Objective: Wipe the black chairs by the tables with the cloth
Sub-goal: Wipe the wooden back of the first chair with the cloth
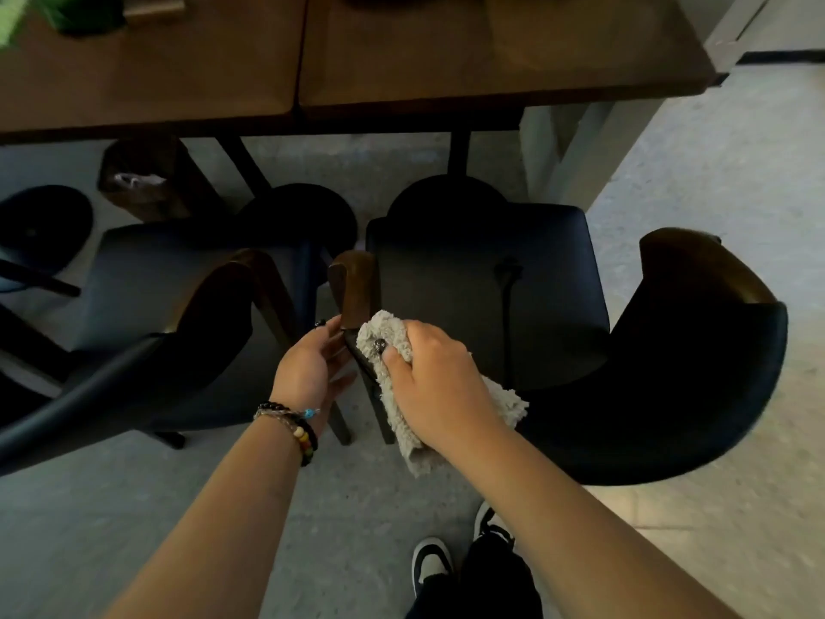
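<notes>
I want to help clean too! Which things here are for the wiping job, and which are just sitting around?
For the job:
the grey cloth, gripped by the right hand
the black chair on the right
the black chair on the left
the left hand, touching the chair arm

Just sitting around:
the wooden tables
the green things on the table
the round stool
</notes>
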Motion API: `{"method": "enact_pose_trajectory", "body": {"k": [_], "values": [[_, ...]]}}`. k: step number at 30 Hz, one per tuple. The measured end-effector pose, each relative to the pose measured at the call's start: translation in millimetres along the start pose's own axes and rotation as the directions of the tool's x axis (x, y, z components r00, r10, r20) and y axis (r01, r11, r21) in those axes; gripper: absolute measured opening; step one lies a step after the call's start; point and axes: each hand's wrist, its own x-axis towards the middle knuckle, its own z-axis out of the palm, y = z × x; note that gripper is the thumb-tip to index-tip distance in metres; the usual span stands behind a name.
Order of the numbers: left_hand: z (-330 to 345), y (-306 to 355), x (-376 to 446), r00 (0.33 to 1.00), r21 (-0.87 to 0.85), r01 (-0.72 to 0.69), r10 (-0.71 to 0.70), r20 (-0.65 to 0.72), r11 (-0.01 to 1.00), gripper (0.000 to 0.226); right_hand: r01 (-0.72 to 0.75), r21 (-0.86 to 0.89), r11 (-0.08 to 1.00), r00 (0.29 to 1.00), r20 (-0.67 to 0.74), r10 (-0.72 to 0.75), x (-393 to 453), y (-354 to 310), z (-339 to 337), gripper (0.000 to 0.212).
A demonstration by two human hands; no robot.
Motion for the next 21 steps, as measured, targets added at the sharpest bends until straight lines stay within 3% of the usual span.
{"method": "enact_pose_trajectory", "body": {"k": [3, 6, 9, 11, 13, 15, 17, 19, 21], "values": [[6, 12, 1, 0.999, -0.031, -0.034, 0.034, -0.007, 0.999, 0.040, -0.019, 0.138, 0.990, 0.999, 0.047, 0.013, -2, 6, -6, 0.042], [19, 42, 9, 0.998, -0.077, -0.052, 0.050, -0.033, 0.996, 0.051, -0.208, 0.393, 0.896, 0.978, 0.084, 0.190, 18, 17, -32, 0.031], [30, 74, 26, 0.990, -0.027, -0.107, 0.104, -0.091, 0.994, 0.064, -0.300, 0.570, 0.765, 0.927, -0.014, 0.374, 47, 33, -59, 0.024], [40, 86, 38, 0.991, -0.009, -0.097, 0.096, -0.094, 0.995, 0.070, -0.294, 0.616, 0.731, 0.909, -0.057, 0.413, 61, 34, -66, 0.022], [48, 89, 47, 0.999, -0.122, -0.027, 0.022, -0.044, 0.992, 0.078, -0.307, 0.570, 0.762, 0.925, -0.011, 0.380, 67, 27, -56, 0.023], [51, 90, 52, 0.999, -0.240, 0.030, -0.035, -0.017, 0.970, 0.082, -0.343, 0.469, 0.814, 0.939, 0.140, 0.315, 65, 13, -30, 0.029], [45, 93, 60, 0.998, -0.246, 0.062, -0.062, 0.007, 0.967, 0.083, -0.298, 0.337, 0.893, 0.946, 0.232, 0.228, 61, -4, 1, 0.029], [34, 100, 70, 0.995, -0.176, 0.096, -0.087, 0.055, 0.980, 0.083, -0.217, 0.210, 0.953, 0.971, 0.142, 0.190, 70, -14, 24, 0.029], [22, 107, 83, 0.989, -0.033, 0.115, -0.111, 0.093, 0.993, 0.083, -0.282, 0.255, 0.925, 0.959, 0.049, 0.279, 89, -16, 34, 0.026]]}}
